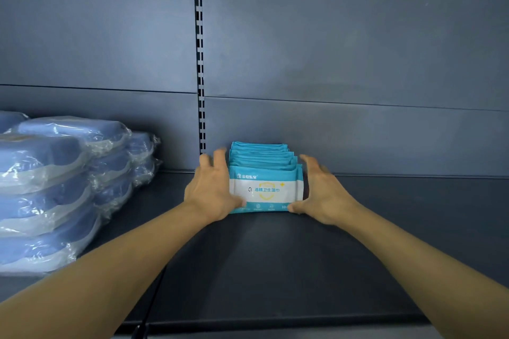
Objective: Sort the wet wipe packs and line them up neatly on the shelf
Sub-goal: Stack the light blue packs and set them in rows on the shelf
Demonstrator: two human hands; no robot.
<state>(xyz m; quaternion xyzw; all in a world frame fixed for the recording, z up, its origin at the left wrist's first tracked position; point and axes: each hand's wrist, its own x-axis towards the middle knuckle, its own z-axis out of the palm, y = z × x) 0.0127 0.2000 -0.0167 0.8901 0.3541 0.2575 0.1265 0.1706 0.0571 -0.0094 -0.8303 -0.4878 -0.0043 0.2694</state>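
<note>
A: Where's the row of wet wipe packs (264, 181)?

B: Centre of frame on the shelf (275, 270), standing upright, row running front-to-back toward the back panel (344, 135). I've got left hand (210, 190) & right hand (321, 192) flanking it, fingers straight, pressing its sides, equally near.

A: Hidden bits?

B: Rear packs behind the front one; can't count. Wrapped blue bundles (55, 187) at left are cut off.

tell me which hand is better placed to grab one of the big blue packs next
Left. The left hand is on the side of the row of wet wipe packs nearest the blue stacks; the right hand would have to cross over.
</note>
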